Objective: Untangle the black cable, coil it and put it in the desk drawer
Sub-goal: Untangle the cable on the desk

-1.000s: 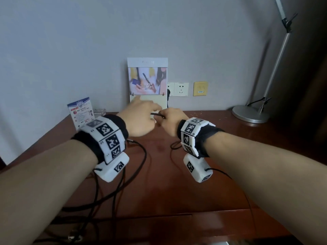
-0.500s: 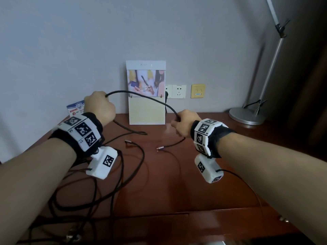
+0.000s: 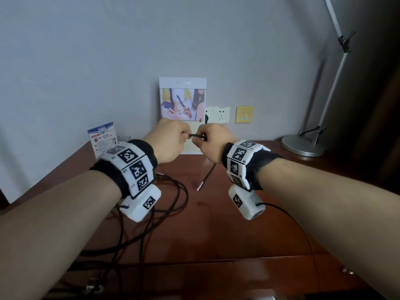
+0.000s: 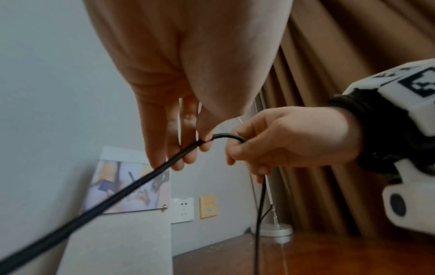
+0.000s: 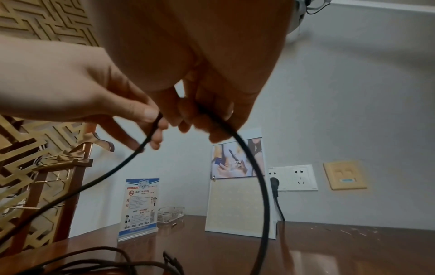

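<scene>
Both grips pinching the black cable (image 3: 195,135) above the desk (image 3: 216,224), left hand (image 3: 168,141) and right hand (image 3: 213,140) almost touching, short span level between; free plug end hanging from right, slack trailing down-left.

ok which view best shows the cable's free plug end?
Head view: the metal plug hangs below the right hand, clear against the desk. Left wrist shows only the black cable running out of frame; right wrist shows no plug clearly.
</scene>
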